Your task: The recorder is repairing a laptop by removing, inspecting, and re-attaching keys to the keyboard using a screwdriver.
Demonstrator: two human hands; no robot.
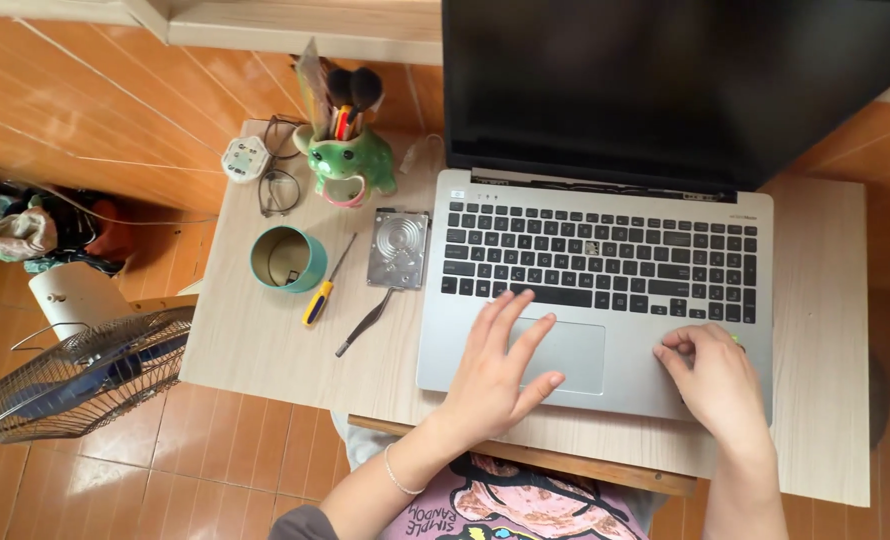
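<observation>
Laptop (605, 270): lid cut off by top edge; screen dark, nothing readable; key legends too small to tell.
Right hand (717, 385): fingertips curled under, contact with the palm rest hidden.
Left hand (495, 370): covers part of the touchpad (570, 355).
Fan (80, 375): cage cut off by left edge.
Frog-shaped holder (348, 165): contents bunched, kinds unclear.
Counter (265, 340): far corner hidden behind the laptop.
Heap at left edge (25, 235): items indistinct.

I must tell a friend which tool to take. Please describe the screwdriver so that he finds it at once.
Start at the open silver laptop on the pale wooden table. Left of it lies a bare metal hard drive, then the screwdriver, beside a teal cup. Only it has a yellow handle; the neighbouring tweezers are dark.
</observation>
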